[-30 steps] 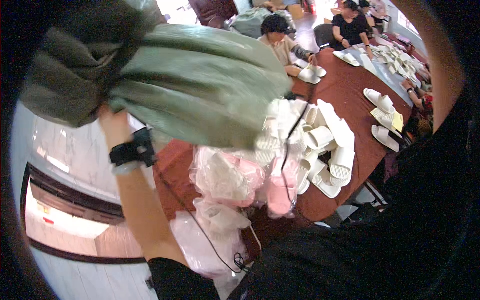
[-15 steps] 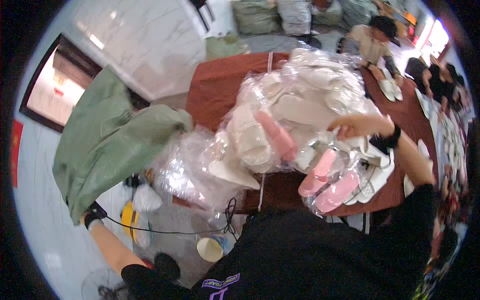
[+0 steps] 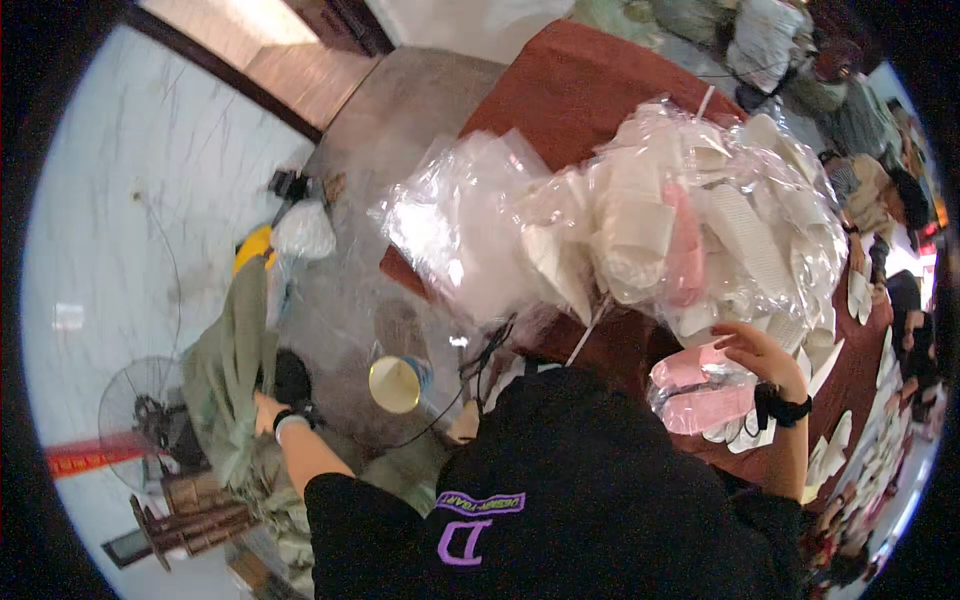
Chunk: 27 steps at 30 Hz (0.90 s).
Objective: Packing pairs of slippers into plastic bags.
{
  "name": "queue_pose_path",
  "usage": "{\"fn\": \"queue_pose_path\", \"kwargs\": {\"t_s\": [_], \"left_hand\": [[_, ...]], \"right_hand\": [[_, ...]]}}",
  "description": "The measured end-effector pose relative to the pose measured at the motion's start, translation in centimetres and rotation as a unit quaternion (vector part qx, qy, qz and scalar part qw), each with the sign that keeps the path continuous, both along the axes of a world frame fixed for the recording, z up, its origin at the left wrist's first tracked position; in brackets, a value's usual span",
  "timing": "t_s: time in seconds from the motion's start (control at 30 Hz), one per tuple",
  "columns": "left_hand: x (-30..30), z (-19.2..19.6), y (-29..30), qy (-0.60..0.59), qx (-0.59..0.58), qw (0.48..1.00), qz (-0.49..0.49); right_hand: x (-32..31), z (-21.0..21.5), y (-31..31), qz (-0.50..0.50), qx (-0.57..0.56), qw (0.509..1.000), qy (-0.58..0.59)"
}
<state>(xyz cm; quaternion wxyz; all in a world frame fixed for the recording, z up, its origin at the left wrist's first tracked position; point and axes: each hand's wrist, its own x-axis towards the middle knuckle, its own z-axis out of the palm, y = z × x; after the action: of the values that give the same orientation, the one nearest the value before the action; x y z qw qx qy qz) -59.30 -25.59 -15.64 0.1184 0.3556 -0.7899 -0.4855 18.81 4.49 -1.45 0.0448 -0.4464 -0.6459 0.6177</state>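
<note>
My left hand [image 3: 266, 411] is closed on a limp green woven sack [image 3: 228, 370], which hangs down low beside the table. Over the table, my right hand [image 3: 765, 355] has its fingers stretched apart, just above or touching a pair of pink slippers [image 3: 708, 410] in clear plastic; contact is hard to tell. A large heap of white slippers [image 3: 740, 230] in clear bags lies beyond it. One more pink slipper [image 3: 684, 245] shows among the white ones. Loose clear plastic bags [image 3: 450, 225] spill over the table's left edge.
The table has a brown-red cover [image 3: 560, 90]. On the floor stand a paper cup-like tub [image 3: 395, 384], a fan [image 3: 150, 425] and a small wooden stool [image 3: 180, 520]. A black cable [image 3: 490, 350] runs near me. Another person [image 3: 870, 195] sits at the far right, by full sacks [image 3: 765, 45].
My left hand has pulled the green sack down and back from the table's left side. My right hand has come nearer, from the heap to the pink slippers. The view has turned left.
</note>
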Motion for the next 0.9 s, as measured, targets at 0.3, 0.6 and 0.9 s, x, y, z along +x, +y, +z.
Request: {"fn": "queue_pose_path", "kwargs": {"t_s": [0.3, 0.6, 0.9], "left_hand": [[-10.8, -7.3, -2.7, 0.0, 0.146, 0.811, -0.567], [15.5, -3.5, 21.6, 0.019, 0.106, 0.656, -0.747], [40.0, -4.9, 31.3, -0.136, 0.082, 0.541, -0.826]], "right_hand": [[0.1, -3.2, -0.1, -0.073, 0.004, 0.997, -0.006], [9.4, -11.9, -10.2, -0.106, 0.185, 0.893, -0.396], [14.9, -21.1, -21.4, -0.391, 0.263, 0.814, -0.339]]}}
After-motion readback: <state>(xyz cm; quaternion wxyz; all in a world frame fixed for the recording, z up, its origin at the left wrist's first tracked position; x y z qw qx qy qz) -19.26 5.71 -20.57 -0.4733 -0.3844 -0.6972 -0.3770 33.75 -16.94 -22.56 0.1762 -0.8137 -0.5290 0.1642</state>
